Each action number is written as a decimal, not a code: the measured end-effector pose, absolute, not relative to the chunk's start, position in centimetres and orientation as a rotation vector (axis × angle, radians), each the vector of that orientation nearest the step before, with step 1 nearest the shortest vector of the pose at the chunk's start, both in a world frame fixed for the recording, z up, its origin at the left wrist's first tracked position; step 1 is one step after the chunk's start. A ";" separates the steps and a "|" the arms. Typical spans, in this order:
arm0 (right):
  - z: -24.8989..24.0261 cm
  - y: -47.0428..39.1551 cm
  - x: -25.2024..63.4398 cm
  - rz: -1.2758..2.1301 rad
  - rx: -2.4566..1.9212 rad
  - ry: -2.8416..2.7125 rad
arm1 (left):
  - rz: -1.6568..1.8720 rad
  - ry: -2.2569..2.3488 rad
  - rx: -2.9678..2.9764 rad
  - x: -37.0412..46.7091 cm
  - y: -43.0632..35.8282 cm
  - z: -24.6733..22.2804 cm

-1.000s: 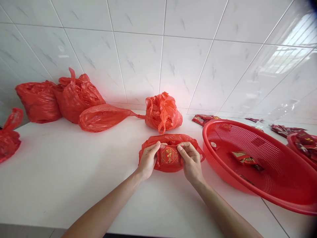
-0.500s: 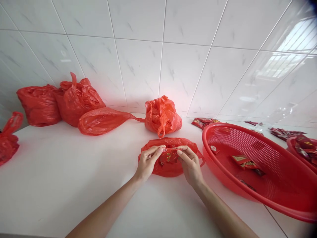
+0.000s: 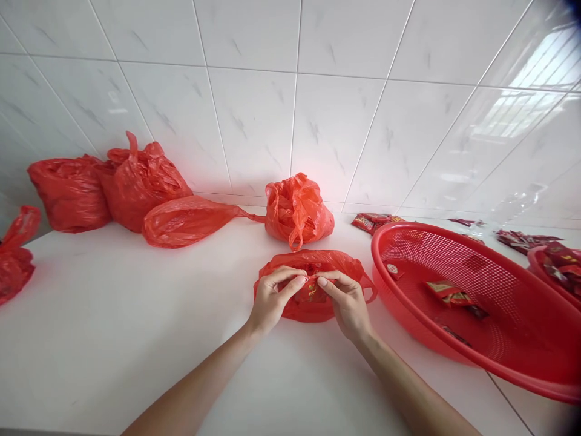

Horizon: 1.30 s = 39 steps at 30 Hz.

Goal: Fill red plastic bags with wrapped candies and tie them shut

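Observation:
A small red packet (image 3: 311, 292) with gold print is pinched at its top edge between my two hands, over an open red plastic bag (image 3: 302, 313) that lies on the white table. My left hand (image 3: 272, 300) grips the packet's upper left with thumb and fingers. On the other side, my right hand (image 3: 348, 301) pinches the upper right, its fingertips close to those of my left. The inside of the bag is partly hidden by the hands and the packet.
Behind stands a full red bag (image 3: 297, 212), joined by a thin strand to a loose red bag (image 3: 186, 223). More red bags (image 3: 140, 181) sit at the left. A red basket (image 3: 422, 330) with a few packets is at the right, with loose packets (image 3: 372, 222) behind it.
My hands have come closer together along the packet's top edge. The packet's face is now more covered by the fingers.

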State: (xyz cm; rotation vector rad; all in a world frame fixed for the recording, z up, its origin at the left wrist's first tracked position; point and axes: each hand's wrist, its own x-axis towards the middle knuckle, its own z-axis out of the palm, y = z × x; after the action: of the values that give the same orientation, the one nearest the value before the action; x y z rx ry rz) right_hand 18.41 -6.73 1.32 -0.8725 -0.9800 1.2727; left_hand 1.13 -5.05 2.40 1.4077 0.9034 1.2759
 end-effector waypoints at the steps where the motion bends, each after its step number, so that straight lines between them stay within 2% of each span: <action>1: 1.3 -6.7 18.5 1.271 -0.871 -0.983 | 1.281 0.911 1.398 1.2 -5.1 2.4; 11: 1.3 -6.7 18.4 1.272 -0.842 -0.988 | 1.366 0.934 1.370 0.9 -4.7 2.8; 20: 1.3 -6.5 18.5 1.258 -0.887 -0.986 | 1.227 0.949 1.421 0.9 -4.5 2.5; 28: 1.6 -6.8 18.2 1.288 -0.894 -1.092 | 1.251 0.965 1.593 1.0 -4.8 2.5; 39: 1.8 -6.9 18.3 1.259 -0.897 -1.018 | 1.221 0.912 1.476 1.2 -4.7 2.8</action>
State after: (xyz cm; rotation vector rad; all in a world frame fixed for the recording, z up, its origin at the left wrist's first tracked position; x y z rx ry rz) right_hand 18.28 -6.86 1.82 -0.8974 -1.0176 1.2589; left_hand 1.16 -4.74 2.76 1.4763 0.9120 1.2211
